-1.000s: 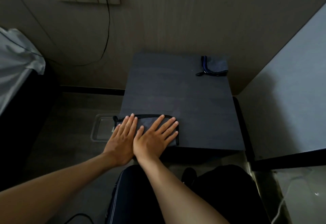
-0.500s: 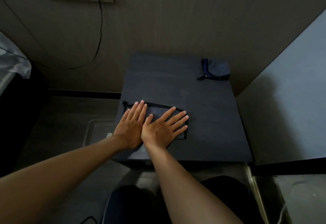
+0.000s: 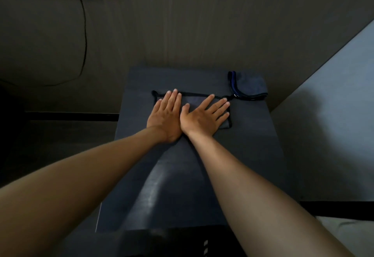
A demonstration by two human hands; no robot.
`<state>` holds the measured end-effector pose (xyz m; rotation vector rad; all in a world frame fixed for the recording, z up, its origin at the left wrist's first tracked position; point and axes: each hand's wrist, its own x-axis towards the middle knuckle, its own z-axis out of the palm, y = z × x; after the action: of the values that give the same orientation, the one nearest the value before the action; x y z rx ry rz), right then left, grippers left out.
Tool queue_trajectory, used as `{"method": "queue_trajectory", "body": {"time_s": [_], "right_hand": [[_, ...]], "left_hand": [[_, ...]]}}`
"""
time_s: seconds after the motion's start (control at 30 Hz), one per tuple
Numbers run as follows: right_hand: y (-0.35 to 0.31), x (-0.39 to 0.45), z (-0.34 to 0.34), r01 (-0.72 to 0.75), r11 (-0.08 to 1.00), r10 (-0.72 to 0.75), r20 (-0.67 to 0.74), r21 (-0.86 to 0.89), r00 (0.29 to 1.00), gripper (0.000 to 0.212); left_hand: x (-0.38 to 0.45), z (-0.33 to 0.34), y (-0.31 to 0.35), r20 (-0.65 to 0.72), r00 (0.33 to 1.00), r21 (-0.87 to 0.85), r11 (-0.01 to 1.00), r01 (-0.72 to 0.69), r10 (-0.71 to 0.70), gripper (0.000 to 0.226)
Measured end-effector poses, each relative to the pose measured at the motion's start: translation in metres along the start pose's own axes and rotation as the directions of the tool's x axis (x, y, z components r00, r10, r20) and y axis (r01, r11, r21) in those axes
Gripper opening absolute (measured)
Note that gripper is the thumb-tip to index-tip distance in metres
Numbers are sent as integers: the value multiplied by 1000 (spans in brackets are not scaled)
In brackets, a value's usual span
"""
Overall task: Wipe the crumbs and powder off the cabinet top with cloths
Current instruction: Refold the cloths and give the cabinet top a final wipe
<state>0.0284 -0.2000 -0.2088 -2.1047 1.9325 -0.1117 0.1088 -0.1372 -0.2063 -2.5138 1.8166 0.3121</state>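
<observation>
A dark grey cabinet top point(image 3: 253, 151) fills the middle of the view. A flat grey cloth with a black hem point(image 3: 192, 101) lies on its far half. My left hand point(image 3: 166, 115) and my right hand point(image 3: 202, 118) press flat on this cloth side by side, fingers spread and pointing away from me. A second cloth point(image 3: 250, 86), folded, grey with a blue and black edge, rests at the far right corner, just beyond my right fingertips. A paler streak point(image 3: 153, 192) runs along the surface between my forearms. No crumbs are discernible in the dim light.
A wood-grain wall point(image 3: 202, 24) rises directly behind the cabinet. A black cable point(image 3: 84, 34) hangs down from a socket plate at the upper left. A pale grey panel point(image 3: 334, 115) stands close on the right. The floor drops away to the left.
Both hands have slid the flat cloth from the cabinet's near left edge away from me to its far half. The folded cloth has stayed in its corner.
</observation>
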Motion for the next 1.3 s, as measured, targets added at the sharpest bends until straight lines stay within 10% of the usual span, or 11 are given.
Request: {"method": "queue_trajectory", "body": {"time_s": [1.3], "right_hand": [[-155,63,30,260,965,-259,26,-44,965,83]], "left_hand": [[78,-16,-138,-109,986,-75,990,121,-129,75]]}}
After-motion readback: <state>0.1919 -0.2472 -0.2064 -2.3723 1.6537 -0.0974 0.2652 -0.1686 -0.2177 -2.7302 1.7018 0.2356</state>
